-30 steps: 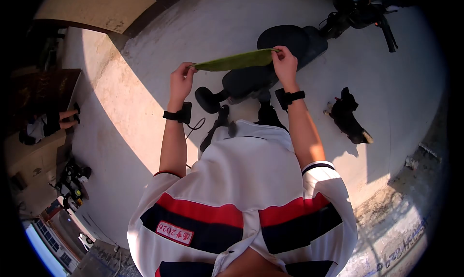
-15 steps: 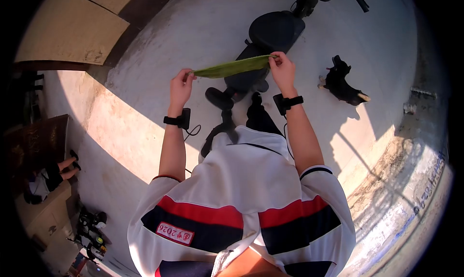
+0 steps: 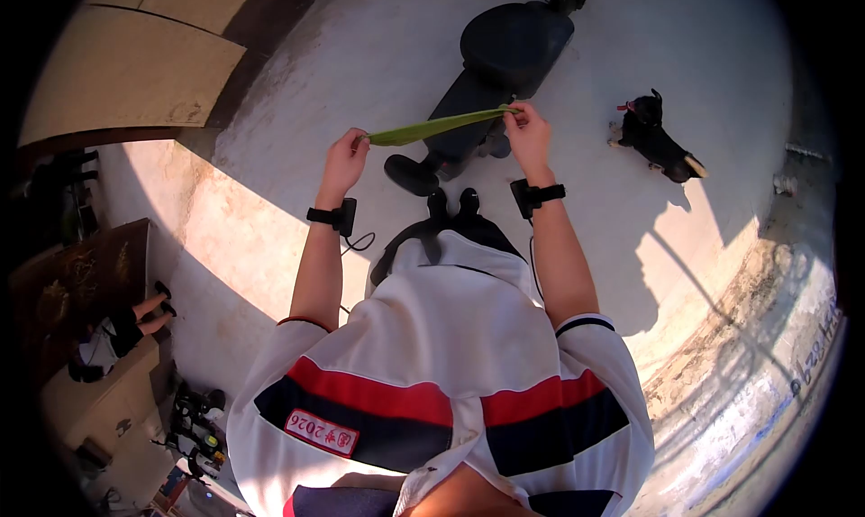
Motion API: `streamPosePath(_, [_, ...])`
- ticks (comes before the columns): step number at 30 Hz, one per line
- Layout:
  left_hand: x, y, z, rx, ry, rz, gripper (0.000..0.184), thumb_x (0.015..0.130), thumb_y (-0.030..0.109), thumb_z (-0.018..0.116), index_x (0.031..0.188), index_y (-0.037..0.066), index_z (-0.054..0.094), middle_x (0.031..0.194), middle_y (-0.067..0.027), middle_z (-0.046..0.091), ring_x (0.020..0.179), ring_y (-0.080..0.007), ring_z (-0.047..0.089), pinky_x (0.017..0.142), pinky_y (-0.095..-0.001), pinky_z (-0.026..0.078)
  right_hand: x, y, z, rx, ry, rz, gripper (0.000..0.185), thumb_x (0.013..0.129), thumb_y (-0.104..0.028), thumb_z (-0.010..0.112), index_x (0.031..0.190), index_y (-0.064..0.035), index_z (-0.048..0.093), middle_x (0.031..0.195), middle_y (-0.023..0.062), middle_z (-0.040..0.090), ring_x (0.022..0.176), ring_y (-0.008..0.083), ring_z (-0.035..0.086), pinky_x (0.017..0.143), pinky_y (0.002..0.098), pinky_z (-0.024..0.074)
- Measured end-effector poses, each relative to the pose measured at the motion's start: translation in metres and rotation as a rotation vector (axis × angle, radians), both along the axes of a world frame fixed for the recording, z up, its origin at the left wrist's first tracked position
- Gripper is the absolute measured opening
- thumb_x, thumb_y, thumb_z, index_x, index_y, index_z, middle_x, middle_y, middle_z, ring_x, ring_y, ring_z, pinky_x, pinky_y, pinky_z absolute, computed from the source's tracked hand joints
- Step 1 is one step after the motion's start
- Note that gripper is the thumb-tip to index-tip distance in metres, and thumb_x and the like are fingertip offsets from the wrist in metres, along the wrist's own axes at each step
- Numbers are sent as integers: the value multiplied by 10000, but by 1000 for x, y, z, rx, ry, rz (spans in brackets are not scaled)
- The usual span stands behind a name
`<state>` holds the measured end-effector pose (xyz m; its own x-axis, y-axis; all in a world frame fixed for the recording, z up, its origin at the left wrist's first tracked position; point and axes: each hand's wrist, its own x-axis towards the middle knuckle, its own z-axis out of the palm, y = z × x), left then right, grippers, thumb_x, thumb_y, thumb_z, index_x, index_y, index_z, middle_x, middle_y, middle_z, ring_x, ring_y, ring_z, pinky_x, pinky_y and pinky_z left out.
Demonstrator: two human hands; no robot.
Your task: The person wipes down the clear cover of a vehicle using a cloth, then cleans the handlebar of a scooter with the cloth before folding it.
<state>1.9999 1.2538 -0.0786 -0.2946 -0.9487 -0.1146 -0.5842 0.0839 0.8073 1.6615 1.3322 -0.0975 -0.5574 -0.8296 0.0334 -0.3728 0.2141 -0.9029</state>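
Observation:
A thin green cloth point(image 3: 428, 130) is stretched across the space in front of me, one end in each hand. My left hand point(image 3: 343, 165) pinches its left end between thumb and fingers. Slightly higher in the view, my right hand point(image 3: 529, 137) is closed on the right end. Seen from above, the cloth looks narrow and tapered, and its lower part is hidden. Under it stands a black electric scooter point(image 3: 514, 44), apart from my hands as far as I can tell. Both wrists carry black straps with small boxes and cables.
A black dog point(image 3: 656, 138) stands on the concrete floor point(image 3: 297, 111) to the right. Tan panels point(image 3: 135, 62) line the upper left. Another person point(image 3: 113, 337) is at the far left, with parked vehicles point(image 3: 194, 436) below. A marked wall point(image 3: 748, 427) runs along the right.
The cloth now looks narrower and more edge-on. My feet have come side by side near the scooter's rear. The dog has turned its head, and the surroundings have shifted slightly in view.

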Motion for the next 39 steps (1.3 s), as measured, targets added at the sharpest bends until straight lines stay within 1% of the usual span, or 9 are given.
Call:
streamPosePath(6, [4,-9,0,24,3,-64,93,887,80,578,924,-5,575,849,-124,659,736,-244,637,676,-346,510,4,9,-17,80,54,64,159,831,-168,710,943,-64,665,715,98,681,640,234,674,622,337,530])
streamPosePath(9, [9,-13,-5,-40,148,-265,58,907,52,560,892,-4,564,948,-85,669,821,-176,615,748,-306,498,10,15,-21,120,105,80,194,807,-193,723,930,-59,655,681,90,664,627,255,662,617,347,524])
streamPosePath(12, [14,-28,-13,-6,78,-363,49,893,33,577,859,3,559,999,-90,687,842,-172,613,779,-305,502,19,14,-31,194,87,58,186,794,-207,725,898,-67,659,708,94,646,674,278,653,637,370,518])
streamPosePath(15, [20,-47,-27,41,119,-405,54,890,36,600,866,1,567,1023,-92,701,829,-177,620,773,-302,503,33,14,-45,46,302,2,144,772,-186,718,834,-71,659,763,111,624,745,294,646,664,391,514])
streamPosePath(18, [32,-67,-39,60,148,-435,85,903,78,615,891,1,583,919,-88,694,769,-172,602,730,-302,492,58,14,-56,26,503,-3,124,750,-177,710,778,-72,651,820,128,608,798,320,635,695,419,513])
streamPosePath(24, [72,-93,-63,198,-28,-576,183,887,193,647,925,14,638,745,-137,652,643,-229,576,634,-354,472,133,18,-66,556,256,216,202,750,-223,724,801,-42,651,815,147,680,788,350,651,718,423,518])
streamPosePath(31, [121,-106,-85,305,-4,-698,186,890,194,649,918,10,643,754,-151,649,660,-279,596,647,-360,481,194,35,-98,597,187,189,198,757,-232,735,813,-61,652,785,158,682,773,353,663,698,427,516])
streamPosePath(36, [124,-104,-85,248,1,-742,186,895,192,648,921,9,642,772,-151,667,683,-283,622,661,-370,487,205,51,-113,649,241,101,235,798,-177,696,1017,-110,642,890,147,698,849,363,664,769,443,535])
streamPosePath(39, [118,-103,-85,277,-30,-789,167,921,171,633,942,5,632,757,-110,649,671,-184,573,635,-333,463,211,58,-116,709,251,42,309,809,-151,706,1113,-132,655,992,179,695,940,394,645,844,491,523])
